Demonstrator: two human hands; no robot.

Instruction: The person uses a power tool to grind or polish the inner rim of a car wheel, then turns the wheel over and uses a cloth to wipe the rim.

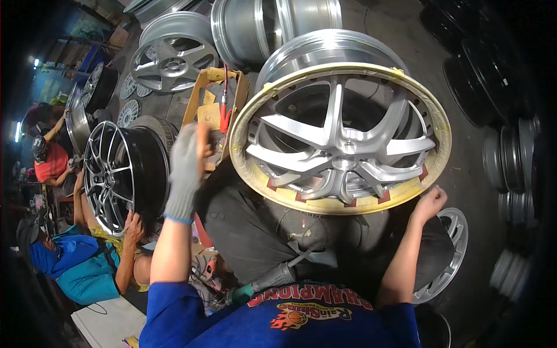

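Note:
In front of me a silver alloy wheel [348,146] leans tilted, its spokes facing up. Yellowish masking tape [272,191] covers its rim lip, with several dark red patches [350,202] along the near edge. My left hand [188,162], in a grey glove with bare fingertips, is raised left of the wheel, next to a cardboard box. Its fingers look stretched out and hold nothing that I can see. At the wheel's near right edge is my bare right hand [430,203], fingers curled closed. What they pinch, if anything, is hidden.
The cardboard box [200,101] has a red-handled tool [224,116] in it. A hand-held power tool [272,279] lies near my lap. More wheels [174,64] stand behind, and dark ones [481,81] at right. At left a person [87,272] handles a black wheel [113,174].

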